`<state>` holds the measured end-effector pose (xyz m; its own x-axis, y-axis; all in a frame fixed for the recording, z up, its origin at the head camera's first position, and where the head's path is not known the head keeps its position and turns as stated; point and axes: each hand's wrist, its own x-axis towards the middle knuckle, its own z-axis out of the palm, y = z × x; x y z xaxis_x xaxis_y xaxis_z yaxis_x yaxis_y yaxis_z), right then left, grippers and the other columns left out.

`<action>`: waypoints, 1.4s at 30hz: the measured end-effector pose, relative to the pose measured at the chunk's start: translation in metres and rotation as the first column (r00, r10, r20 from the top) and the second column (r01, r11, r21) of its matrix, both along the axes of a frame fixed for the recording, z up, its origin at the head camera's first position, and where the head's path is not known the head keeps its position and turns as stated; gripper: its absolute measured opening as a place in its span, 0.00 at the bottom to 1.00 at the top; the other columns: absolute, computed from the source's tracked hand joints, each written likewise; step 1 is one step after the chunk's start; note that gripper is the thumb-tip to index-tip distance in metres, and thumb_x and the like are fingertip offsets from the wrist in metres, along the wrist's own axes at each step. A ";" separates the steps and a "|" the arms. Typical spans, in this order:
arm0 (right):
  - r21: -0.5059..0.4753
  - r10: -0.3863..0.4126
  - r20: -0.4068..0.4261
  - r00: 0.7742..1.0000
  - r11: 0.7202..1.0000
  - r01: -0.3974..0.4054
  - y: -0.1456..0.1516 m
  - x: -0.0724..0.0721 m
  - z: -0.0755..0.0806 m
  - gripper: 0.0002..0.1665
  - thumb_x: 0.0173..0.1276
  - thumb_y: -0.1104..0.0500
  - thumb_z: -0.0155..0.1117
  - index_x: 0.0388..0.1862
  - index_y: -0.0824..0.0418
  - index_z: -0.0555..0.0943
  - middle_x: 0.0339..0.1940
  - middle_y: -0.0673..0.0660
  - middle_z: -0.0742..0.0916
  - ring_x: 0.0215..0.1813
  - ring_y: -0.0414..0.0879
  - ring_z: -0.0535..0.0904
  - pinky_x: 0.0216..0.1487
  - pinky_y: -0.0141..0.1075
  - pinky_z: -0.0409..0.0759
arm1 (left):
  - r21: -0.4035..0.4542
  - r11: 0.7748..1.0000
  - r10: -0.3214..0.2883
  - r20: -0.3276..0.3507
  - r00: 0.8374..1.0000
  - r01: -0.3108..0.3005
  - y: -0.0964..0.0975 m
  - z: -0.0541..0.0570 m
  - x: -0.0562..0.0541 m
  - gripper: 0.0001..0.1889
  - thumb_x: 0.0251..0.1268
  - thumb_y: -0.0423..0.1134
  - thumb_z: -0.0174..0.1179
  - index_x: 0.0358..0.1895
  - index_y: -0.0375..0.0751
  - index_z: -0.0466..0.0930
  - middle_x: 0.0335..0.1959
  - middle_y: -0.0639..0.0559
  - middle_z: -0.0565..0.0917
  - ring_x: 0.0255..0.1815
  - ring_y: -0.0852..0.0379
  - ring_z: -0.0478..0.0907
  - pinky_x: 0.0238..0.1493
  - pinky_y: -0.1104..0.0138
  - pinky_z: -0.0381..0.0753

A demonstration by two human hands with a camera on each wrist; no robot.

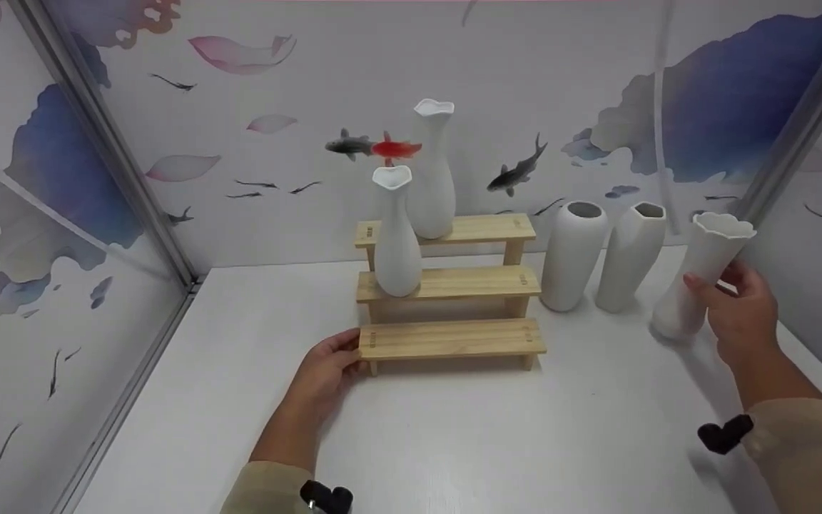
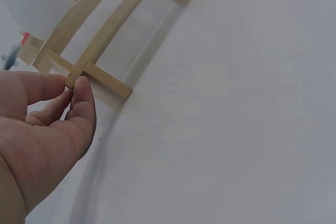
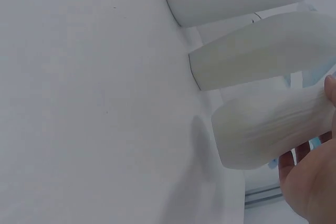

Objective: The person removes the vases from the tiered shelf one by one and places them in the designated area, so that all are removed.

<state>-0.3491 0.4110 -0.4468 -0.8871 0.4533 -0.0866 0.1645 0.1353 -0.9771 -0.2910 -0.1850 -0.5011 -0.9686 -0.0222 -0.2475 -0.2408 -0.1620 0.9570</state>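
Observation:
My right hand grips a white vase with a scalloped, flared rim, fingers behind it and thumb across its near side. The vase leans to the right, and in the right wrist view its shadow falls beside its base. At the lowest step of a three-tier wooden stand, my left hand pinches the left end of the board between thumb and fingers, as the left wrist view shows close up. One slim-necked white vase stands on the middle step; a similar vase stands on the top step.
Right of the stand, a rounded white vase and an angular white vase stand upright on the white table. Printed panels with fish and petals enclose the back and sides, joined by metal corner posts.

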 end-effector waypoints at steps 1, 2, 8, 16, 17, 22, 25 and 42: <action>0.016 0.003 0.004 1.000 1.000 -0.003 0.001 -0.002 0.000 0.52 0.64 0.39 0.80 0.84 0.36 0.65 0.73 0.39 0.76 0.73 0.42 0.70 0.88 0.54 0.58 | -0.001 1.000 -0.001 0.005 1.000 0.001 0.000 0.000 0.000 0.26 0.79 0.28 0.57 0.77 0.34 0.71 0.72 0.38 0.77 0.62 0.52 0.79 0.59 0.66 0.83; 0.028 0.006 0.011 1.000 1.000 -0.006 0.001 -0.004 0.000 0.52 0.65 0.38 0.79 0.85 0.36 0.64 0.77 0.42 0.75 0.76 0.44 0.68 0.88 0.54 0.59 | -0.002 1.000 -0.001 0.007 1.000 0.001 0.001 0.001 0.001 0.26 0.79 0.28 0.57 0.77 0.35 0.71 0.72 0.39 0.77 0.62 0.51 0.79 0.59 0.66 0.82; 0.066 0.034 0.021 0.999 0.997 -0.036 0.003 -0.017 0.005 0.53 0.70 0.36 0.73 0.88 0.34 0.57 0.90 0.46 0.62 0.88 0.50 0.59 0.88 0.56 0.57 | 0.009 1.000 -0.005 -0.006 1.000 0.005 0.000 0.002 0.003 0.26 0.79 0.28 0.56 0.77 0.34 0.71 0.73 0.38 0.76 0.63 0.52 0.79 0.59 0.66 0.82; 0.060 0.045 0.017 0.999 0.997 -0.045 0.005 -0.031 0.006 0.52 0.72 0.39 0.72 0.88 0.38 0.57 0.90 0.47 0.62 0.89 0.49 0.57 0.90 0.54 0.54 | 0.005 1.000 -0.002 0.000 1.000 0.002 0.000 0.002 0.002 0.25 0.80 0.28 0.55 0.77 0.35 0.71 0.72 0.39 0.77 0.63 0.52 0.80 0.60 0.66 0.83; 0.065 0.052 0.013 0.999 0.997 -0.053 0.005 -0.032 0.005 0.52 0.72 0.39 0.72 0.88 0.38 0.57 0.90 0.47 0.62 0.89 0.50 0.58 0.89 0.54 0.55 | 0.004 1.000 -0.002 -0.004 1.000 0.002 0.000 0.002 0.002 0.25 0.79 0.28 0.56 0.77 0.35 0.71 0.72 0.39 0.77 0.62 0.52 0.80 0.60 0.66 0.83; 0.106 0.088 0.009 0.996 0.990 -0.089 0.004 -0.037 0.001 0.49 0.75 0.40 0.68 0.88 0.39 0.57 0.90 0.48 0.63 0.88 0.50 0.59 0.88 0.53 0.59 | 0.015 1.000 -0.007 -0.022 1.000 0.008 -0.001 0.000 0.003 0.25 0.79 0.27 0.56 0.76 0.34 0.71 0.71 0.38 0.77 0.60 0.53 0.80 0.57 0.67 0.82; 0.111 0.081 0.012 0.997 0.990 -0.082 0.004 -0.039 0.000 0.49 0.75 0.40 0.68 0.89 0.39 0.56 0.90 0.48 0.62 0.88 0.50 0.58 0.88 0.53 0.60 | 0.011 1.000 -0.011 -0.024 1.000 0.011 -0.001 -0.001 0.002 0.25 0.79 0.28 0.55 0.76 0.34 0.72 0.70 0.38 0.78 0.59 0.53 0.80 0.57 0.67 0.82; 0.126 0.101 0.027 0.994 0.987 -0.104 0.009 -0.040 -0.003 0.53 0.75 0.35 0.65 0.90 0.36 0.50 0.92 0.51 0.57 0.91 0.55 0.51 0.89 0.55 0.56 | 0.005 1.000 -0.012 -0.007 1.000 0.012 -0.001 0.000 0.001 0.25 0.80 0.28 0.55 0.77 0.35 0.71 0.71 0.39 0.78 0.65 0.51 0.79 0.61 0.65 0.83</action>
